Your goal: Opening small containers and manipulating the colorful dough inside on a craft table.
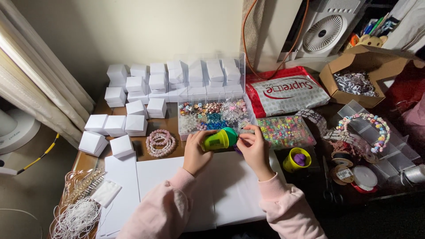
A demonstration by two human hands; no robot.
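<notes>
Pink sleeves (283,212) rising from the bottom edge, forearms angled inward toward each other over white sheets (230,186) on the tabletop (141,148). Left hand (197,152) bent at the wrist, fingers wrapped around a small yellow-green tub (216,140), tipped on its side with its green lid (230,135) pointing right. Right hand (253,146) just beside the lid, fingers narrowed to a pinch at its edge; whether anything sits between the fingertips, cannot tell. Tub held just above the sheets, directly in front of a clear bead organiser (212,117). Pink bead bracelets (160,142) lying left of the left hand, near white boxes (133,108). Open yellow tub (297,160) with purple contents standing right of the right hand, below a tray of coloured beads (285,130).
</notes>
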